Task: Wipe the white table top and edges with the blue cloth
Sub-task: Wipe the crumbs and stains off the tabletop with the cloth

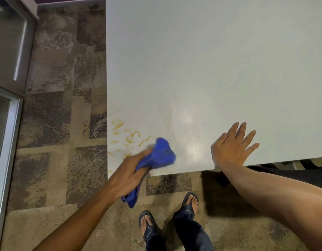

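The white table [211, 69] fills the upper right of the head view, its near left corner in front of me. Yellow-orange smears [127, 136] mark that corner. My left hand [127, 174] is shut on the bunched blue cloth [162, 154], which presses on the table top just right of the smears; a tail of cloth hangs below the near edge. My right hand [232, 147] lies flat on the table near the front edge, fingers spread, holding nothing. A wet sheen shows between the two hands.
Patterned brown carpet [66, 105] runs along the table's left side and under my feet in dark sandals [190, 201]. A metal-framed glass door or wall [9, 69] stands at far left. A dark mesh chair [292, 171] sits under the table's front edge at right.
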`<state>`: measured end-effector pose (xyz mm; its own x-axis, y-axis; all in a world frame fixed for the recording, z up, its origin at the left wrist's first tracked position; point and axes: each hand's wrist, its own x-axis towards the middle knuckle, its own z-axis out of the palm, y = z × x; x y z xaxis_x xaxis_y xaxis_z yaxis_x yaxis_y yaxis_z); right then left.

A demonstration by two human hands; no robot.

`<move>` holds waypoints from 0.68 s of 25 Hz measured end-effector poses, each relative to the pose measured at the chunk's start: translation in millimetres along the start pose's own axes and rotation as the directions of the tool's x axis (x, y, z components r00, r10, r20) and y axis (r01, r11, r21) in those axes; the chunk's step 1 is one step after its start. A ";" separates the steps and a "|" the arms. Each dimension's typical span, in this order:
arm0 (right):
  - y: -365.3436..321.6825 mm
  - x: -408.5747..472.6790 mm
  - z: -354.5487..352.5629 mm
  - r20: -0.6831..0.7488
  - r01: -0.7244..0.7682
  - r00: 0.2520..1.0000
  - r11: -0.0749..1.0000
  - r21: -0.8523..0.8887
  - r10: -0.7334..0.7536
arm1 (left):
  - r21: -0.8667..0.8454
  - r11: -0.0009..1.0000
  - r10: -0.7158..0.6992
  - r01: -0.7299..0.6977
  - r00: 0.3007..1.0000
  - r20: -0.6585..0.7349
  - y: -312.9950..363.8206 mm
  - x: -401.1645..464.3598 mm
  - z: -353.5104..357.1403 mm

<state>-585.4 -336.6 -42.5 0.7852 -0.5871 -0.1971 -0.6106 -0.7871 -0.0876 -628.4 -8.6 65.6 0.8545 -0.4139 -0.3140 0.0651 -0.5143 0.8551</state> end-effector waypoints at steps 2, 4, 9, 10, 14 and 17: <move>0.4 0.1 0.4 0.000 0.004 1.000 1.000 0.000 -0.004 | 0.016 1.000 -0.009 0.012 0.981 -0.192 -2.8 6.6 -20.2; 0.3 -0.4 0.8 -0.004 0.009 1.000 1.000 0.003 -0.009 | 0.067 0.998 0.018 0.006 0.934 -0.356 -12.3 21.9 -46.4; 1.6 -0.6 -0.4 -0.003 0.012 1.000 1.000 0.003 -0.012 | 0.210 0.977 0.062 0.048 0.872 -0.486 -48.2 69.0 -101.6; 1.2 -0.3 -0.5 -0.005 0.016 1.000 1.000 0.008 -0.016 | 0.240 0.968 0.054 0.073 0.873 -0.485 -58.3 75.7 -107.6; 1.8 0.2 1.9 -0.016 0.013 1.000 1.000 0.005 -0.013 | 0.237 0.961 -0.021 0.141 0.894 -0.447 -89.5 97.1 -121.1; 1.2 1.6 3.1 -0.025 0.016 1.000 1.000 0.003 -0.015 | 0.334 0.938 0.047 0.093 0.920 -0.390 -103.1 105.2 -112.7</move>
<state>-585.2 -337.9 -45.9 0.7968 -0.5793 -0.1715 -0.5986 -0.7956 -0.0934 -487.2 85.5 -9.1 0.9898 -0.1123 -0.0875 -0.0314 -0.7718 0.6351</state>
